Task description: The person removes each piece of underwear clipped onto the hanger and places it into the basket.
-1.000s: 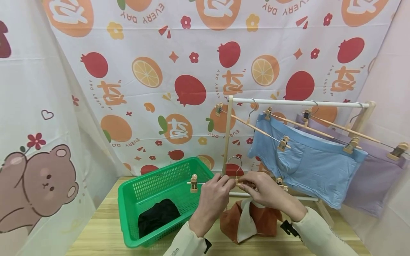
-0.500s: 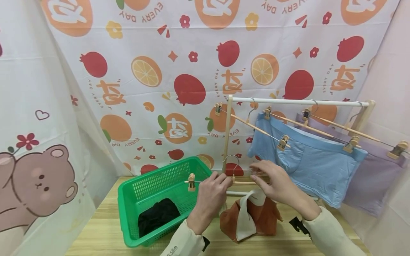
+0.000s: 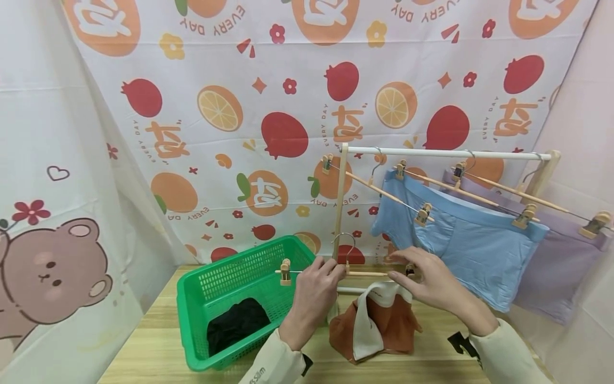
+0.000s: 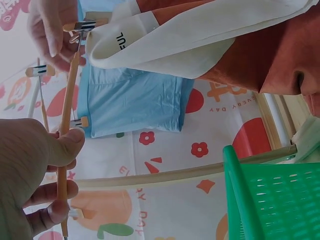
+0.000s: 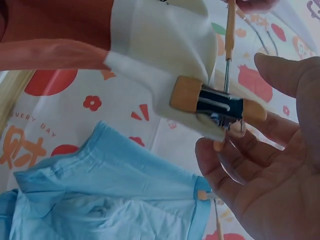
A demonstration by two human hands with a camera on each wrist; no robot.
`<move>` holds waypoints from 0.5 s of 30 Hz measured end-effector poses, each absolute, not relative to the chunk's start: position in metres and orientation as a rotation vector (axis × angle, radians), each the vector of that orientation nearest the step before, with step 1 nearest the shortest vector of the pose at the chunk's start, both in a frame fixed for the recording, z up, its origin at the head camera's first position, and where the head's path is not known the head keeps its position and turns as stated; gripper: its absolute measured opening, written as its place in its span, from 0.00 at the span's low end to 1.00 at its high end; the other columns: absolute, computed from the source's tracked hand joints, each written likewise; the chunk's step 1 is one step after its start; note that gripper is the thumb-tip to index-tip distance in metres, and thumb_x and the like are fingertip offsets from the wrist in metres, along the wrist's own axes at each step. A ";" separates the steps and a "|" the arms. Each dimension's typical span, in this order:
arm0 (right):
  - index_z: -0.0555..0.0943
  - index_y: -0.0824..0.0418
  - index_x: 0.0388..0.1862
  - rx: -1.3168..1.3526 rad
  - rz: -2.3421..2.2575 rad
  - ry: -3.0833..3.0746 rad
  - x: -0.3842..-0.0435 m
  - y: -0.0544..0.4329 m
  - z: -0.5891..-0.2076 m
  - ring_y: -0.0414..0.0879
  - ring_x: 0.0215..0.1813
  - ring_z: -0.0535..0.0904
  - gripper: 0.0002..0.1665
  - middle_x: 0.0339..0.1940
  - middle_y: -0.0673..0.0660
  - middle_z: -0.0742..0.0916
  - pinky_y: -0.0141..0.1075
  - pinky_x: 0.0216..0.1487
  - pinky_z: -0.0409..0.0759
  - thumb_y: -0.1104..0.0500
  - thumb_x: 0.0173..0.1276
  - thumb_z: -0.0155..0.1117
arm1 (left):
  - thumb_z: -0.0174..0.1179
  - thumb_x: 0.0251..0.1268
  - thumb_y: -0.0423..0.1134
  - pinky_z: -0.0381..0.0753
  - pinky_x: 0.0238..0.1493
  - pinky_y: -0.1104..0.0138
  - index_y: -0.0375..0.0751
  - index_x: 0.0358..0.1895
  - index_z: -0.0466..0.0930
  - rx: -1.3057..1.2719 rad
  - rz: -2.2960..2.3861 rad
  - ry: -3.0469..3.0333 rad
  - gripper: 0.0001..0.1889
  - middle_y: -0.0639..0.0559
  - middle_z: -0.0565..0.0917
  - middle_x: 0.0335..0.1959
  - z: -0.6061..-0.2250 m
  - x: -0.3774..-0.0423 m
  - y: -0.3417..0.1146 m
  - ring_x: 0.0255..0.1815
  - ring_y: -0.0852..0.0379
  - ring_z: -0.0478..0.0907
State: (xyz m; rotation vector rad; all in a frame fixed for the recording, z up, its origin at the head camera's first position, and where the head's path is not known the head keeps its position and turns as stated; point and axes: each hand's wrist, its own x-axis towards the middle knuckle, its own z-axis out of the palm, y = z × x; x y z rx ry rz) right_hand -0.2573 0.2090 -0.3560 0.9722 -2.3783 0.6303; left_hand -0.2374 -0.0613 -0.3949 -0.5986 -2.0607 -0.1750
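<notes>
A green perforated basket (image 3: 190, 312) stood left of blue boxer briefs (image 3: 479, 245). Between them, nearer the person, rust-and-cream underpants (image 3: 399, 324) were fastened to a wooden hanger (image 3: 366, 274), gripped by the left hand (image 3: 314, 298). The right hand (image 3: 434, 280), relaxed and half-spread, flanked the cream waistband (image 5: 162, 50), pinched in a clip (image 5: 220, 103).

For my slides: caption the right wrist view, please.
A clip grips a rust garment by its cream band, right hand beside it, blue shorts behind.
</notes>
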 end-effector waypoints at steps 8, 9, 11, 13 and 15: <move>0.86 0.52 0.51 0.939 0.759 -2.442 -0.258 0.223 -0.363 0.31 0.36 0.79 0.12 0.40 0.46 0.89 0.31 0.37 0.81 0.56 0.69 0.70 | 0.68 0.65 0.42 0.77 0.23 0.72 0.50 0.37 0.89 -0.592 -0.195 -2.044 0.03 0.58 0.87 0.31 -0.399 -0.240 -0.062 0.27 0.59 0.74; 0.86 0.52 0.50 0.937 0.774 -2.448 -0.258 0.225 -0.364 0.30 0.35 0.78 0.11 0.38 0.45 0.88 0.31 0.36 0.81 0.56 0.69 0.70 | 0.68 0.64 0.41 0.77 0.23 0.72 0.50 0.37 0.89 -0.591 -0.198 -2.045 0.03 0.58 0.87 0.31 -0.399 -0.241 -0.062 0.27 0.59 0.74; 0.86 0.52 0.49 0.933 0.808 -2.453 -0.257 0.227 -0.366 0.29 0.34 0.77 0.11 0.36 0.43 0.87 0.30 0.35 0.80 0.57 0.69 0.70 | 0.70 0.63 0.41 0.78 0.23 0.71 0.50 0.37 0.89 -0.592 -0.201 -2.044 0.02 0.57 0.88 0.31 -0.400 -0.242 -0.062 0.28 0.59 0.75; 0.86 0.53 0.49 0.927 0.841 -2.458 -0.257 0.229 -0.368 0.28 0.33 0.78 0.11 0.35 0.42 0.88 0.31 0.33 0.80 0.57 0.69 0.70 | 0.70 0.62 0.41 0.78 0.23 0.71 0.50 0.37 0.89 -0.590 -0.200 -2.044 0.03 0.57 0.88 0.31 -0.400 -0.242 -0.062 0.28 0.59 0.75; 0.86 0.54 0.50 0.917 0.868 -2.460 -0.257 0.230 -0.370 0.28 0.33 0.79 0.11 0.36 0.42 0.89 0.31 0.31 0.79 0.57 0.69 0.69 | 0.71 0.61 0.41 0.77 0.23 0.72 0.51 0.37 0.89 -0.585 -0.203 -2.045 0.03 0.58 0.89 0.29 -0.400 -0.242 -0.062 0.27 0.60 0.74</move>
